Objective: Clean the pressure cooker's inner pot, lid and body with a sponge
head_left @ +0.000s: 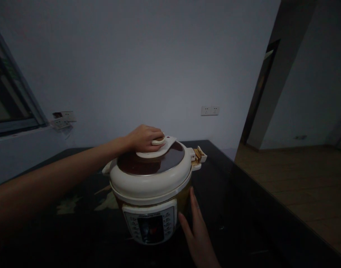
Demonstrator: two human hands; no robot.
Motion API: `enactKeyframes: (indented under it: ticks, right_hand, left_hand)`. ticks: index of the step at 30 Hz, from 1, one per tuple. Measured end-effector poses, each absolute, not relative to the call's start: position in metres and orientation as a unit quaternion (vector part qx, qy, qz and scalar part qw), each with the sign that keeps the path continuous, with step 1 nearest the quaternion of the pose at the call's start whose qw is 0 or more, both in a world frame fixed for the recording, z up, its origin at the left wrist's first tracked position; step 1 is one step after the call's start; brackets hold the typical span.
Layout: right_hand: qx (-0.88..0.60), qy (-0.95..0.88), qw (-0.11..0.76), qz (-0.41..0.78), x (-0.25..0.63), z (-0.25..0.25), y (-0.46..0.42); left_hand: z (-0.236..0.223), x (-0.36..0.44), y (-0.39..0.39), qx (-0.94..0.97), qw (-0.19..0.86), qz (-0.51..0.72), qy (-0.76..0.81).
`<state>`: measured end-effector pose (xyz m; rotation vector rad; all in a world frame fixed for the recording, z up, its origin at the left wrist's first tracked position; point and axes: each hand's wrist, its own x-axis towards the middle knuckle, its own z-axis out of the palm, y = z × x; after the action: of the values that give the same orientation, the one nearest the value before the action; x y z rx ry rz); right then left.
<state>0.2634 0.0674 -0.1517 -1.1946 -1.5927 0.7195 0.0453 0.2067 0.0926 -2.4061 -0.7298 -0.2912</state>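
An electric pressure cooker stands upright on a dark glossy table, its control panel facing me. The white lid with its dark reddish top sits on the pot. Fingers of my left hand are wrapped round the lid's knob handle on top. Low on the cooker's right side, my right hand rests with thumb and fingers apart, flat against or very close to the body. A white side bracket with brown staining juts out at the cooker's right.
Behind the table rises a pale wall with a double socket. More sockets are at the left, below a window. The table's right edge borders a wooden floor. A doorway opens farther right.
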Motion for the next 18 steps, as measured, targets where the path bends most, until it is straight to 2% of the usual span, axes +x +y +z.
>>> enactKeyframes:
  ticks: [8, 18]
  right_hand:
    - [-0.492, -0.657, 0.487, 0.299, 0.264, -0.150, 0.067]
    - [-0.500, -0.634, 0.502, 0.308, 0.252, -0.149, 0.062]
  left_hand:
    - [0.093, 0.041, 0.209, -0.919, 0.295, -0.121, -0.233]
    - [0.094, 0.043, 0.208, -0.914, 0.295, -0.102, -0.257]
